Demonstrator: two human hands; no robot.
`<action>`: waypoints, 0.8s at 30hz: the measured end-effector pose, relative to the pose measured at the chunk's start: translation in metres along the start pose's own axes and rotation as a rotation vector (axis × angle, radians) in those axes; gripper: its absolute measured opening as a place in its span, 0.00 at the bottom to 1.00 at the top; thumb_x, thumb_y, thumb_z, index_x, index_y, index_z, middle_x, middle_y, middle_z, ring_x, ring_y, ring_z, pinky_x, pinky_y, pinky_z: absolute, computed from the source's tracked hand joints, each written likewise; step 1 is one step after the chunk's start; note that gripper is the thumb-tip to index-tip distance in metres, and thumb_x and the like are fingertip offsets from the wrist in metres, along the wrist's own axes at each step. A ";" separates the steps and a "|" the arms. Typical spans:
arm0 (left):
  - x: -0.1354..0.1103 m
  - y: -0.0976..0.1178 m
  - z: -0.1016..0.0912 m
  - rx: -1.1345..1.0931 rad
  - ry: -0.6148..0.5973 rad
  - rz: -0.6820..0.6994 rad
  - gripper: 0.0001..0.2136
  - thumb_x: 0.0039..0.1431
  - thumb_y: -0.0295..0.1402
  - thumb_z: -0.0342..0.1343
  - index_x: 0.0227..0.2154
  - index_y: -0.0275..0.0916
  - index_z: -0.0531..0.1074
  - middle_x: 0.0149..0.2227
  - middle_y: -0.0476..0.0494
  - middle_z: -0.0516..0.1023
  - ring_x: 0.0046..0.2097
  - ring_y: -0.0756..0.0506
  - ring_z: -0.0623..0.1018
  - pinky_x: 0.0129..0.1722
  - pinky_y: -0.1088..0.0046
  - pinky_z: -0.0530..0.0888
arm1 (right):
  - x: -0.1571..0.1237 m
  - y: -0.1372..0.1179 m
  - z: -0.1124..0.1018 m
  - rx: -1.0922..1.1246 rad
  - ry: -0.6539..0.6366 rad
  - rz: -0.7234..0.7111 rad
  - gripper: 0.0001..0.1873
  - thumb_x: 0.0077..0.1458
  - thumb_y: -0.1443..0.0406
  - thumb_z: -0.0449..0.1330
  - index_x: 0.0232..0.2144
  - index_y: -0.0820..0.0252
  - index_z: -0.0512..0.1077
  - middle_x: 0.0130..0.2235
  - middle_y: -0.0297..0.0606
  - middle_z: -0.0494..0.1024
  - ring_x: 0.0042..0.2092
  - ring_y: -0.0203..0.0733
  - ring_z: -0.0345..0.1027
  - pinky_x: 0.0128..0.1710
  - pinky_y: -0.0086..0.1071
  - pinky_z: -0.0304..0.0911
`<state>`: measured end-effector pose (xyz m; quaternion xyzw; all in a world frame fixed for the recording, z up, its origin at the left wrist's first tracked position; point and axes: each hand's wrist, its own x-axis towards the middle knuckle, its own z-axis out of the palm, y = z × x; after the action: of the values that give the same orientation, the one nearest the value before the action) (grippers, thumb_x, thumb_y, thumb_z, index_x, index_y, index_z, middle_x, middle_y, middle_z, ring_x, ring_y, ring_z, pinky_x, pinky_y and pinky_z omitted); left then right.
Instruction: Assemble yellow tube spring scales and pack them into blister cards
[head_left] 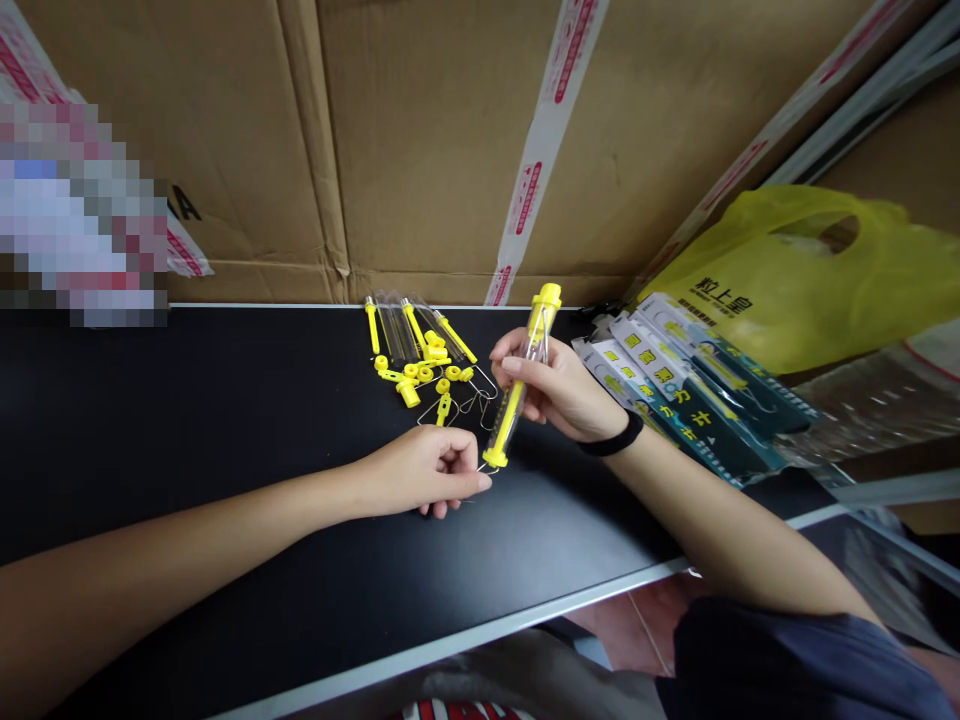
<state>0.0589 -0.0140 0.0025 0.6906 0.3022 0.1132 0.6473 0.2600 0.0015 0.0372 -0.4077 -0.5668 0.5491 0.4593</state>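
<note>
My right hand [551,385] is closed around a tube spring scale [512,405], a clear tube with yellow ends and a yellow rod inside. The scale stands tilted, its yellow cap at the top. Just below its lower end, my left hand [448,472] is closed, thumb against the fingers, on a thin wire hook [489,469]; the fingers hide part of the wire. Behind my left hand lie small yellow rings [424,374], yellow caps [408,393] and bent wire hooks [480,405]. Farther back are clear tubes [397,330] and yellow rods [413,325].
To the right, several packaged boxes [675,385] picturing spring scales lie beside a yellow plastic bag [795,280]. Large taped cardboard [435,140] stands along the back of the black table [225,400]. A pale edge strip [480,638] borders the table's near side.
</note>
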 end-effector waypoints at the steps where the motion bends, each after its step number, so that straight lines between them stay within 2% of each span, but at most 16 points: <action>1: 0.000 0.001 0.000 0.005 0.002 0.000 0.12 0.56 0.39 0.58 0.26 0.37 0.63 0.21 0.54 0.70 0.19 0.55 0.70 0.14 0.84 0.64 | 0.000 0.000 0.000 0.028 -0.016 -0.015 0.15 0.51 0.58 0.65 0.37 0.59 0.68 0.26 0.26 0.70 0.15 0.24 0.56 0.10 0.20 0.52; 5: -0.001 0.003 -0.001 -0.024 -0.001 0.017 0.13 0.57 0.42 0.57 0.27 0.37 0.64 0.20 0.55 0.67 0.17 0.57 0.66 0.13 0.85 0.62 | -0.001 -0.001 0.004 0.168 -0.112 -0.036 0.17 0.52 0.54 0.64 0.38 0.57 0.66 0.30 0.29 0.72 0.21 0.28 0.64 0.18 0.24 0.65; 8: -0.001 0.002 -0.002 -0.073 -0.002 0.064 0.17 0.59 0.46 0.54 0.23 0.38 0.61 0.19 0.56 0.65 0.16 0.58 0.63 0.13 0.84 0.61 | 0.000 -0.001 0.005 0.225 -0.177 -0.008 0.20 0.54 0.49 0.61 0.39 0.57 0.66 0.31 0.31 0.73 0.23 0.30 0.65 0.20 0.25 0.67; 12: -0.002 -0.002 -0.002 -0.066 0.021 0.119 0.24 0.62 0.52 0.46 0.19 0.38 0.58 0.14 0.55 0.62 0.14 0.58 0.60 0.14 0.83 0.58 | 0.005 -0.001 -0.001 0.226 -0.244 0.059 0.25 0.56 0.42 0.53 0.37 0.56 0.64 0.31 0.33 0.76 0.21 0.32 0.67 0.16 0.27 0.66; 15: -0.004 -0.005 -0.001 -0.094 0.082 0.154 0.26 0.62 0.53 0.44 0.18 0.38 0.56 0.14 0.56 0.60 0.14 0.58 0.60 0.15 0.83 0.58 | 0.010 0.000 -0.008 0.233 -0.205 0.089 0.24 0.56 0.41 0.51 0.34 0.56 0.60 0.31 0.33 0.78 0.18 0.33 0.68 0.12 0.26 0.63; 18: -0.005 -0.004 0.000 -0.107 0.117 0.165 0.25 0.61 0.53 0.46 0.17 0.38 0.56 0.14 0.57 0.59 0.14 0.58 0.59 0.15 0.83 0.58 | 0.014 0.001 -0.012 0.240 -0.137 0.095 0.22 0.56 0.45 0.56 0.32 0.56 0.58 0.30 0.31 0.78 0.17 0.32 0.67 0.11 0.24 0.63; 21: -0.004 -0.003 0.000 -0.106 0.096 0.146 0.26 0.61 0.53 0.46 0.16 0.38 0.56 0.14 0.56 0.59 0.15 0.58 0.59 0.14 0.82 0.58 | 0.014 0.003 -0.014 0.235 -0.087 0.059 0.21 0.53 0.49 0.62 0.31 0.57 0.60 0.29 0.31 0.78 0.18 0.31 0.67 0.13 0.24 0.65; 24: 0.000 -0.002 -0.002 -0.098 0.026 0.104 0.28 0.58 0.56 0.48 0.15 0.36 0.60 0.17 0.52 0.64 0.17 0.56 0.64 0.13 0.82 0.57 | 0.013 0.004 -0.013 0.224 -0.107 0.019 0.20 0.52 0.51 0.64 0.32 0.58 0.61 0.30 0.32 0.78 0.19 0.31 0.70 0.16 0.24 0.68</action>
<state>0.0571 -0.0125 0.0005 0.6712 0.2682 0.1702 0.6697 0.2690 0.0175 0.0343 -0.3294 -0.5217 0.6341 0.4660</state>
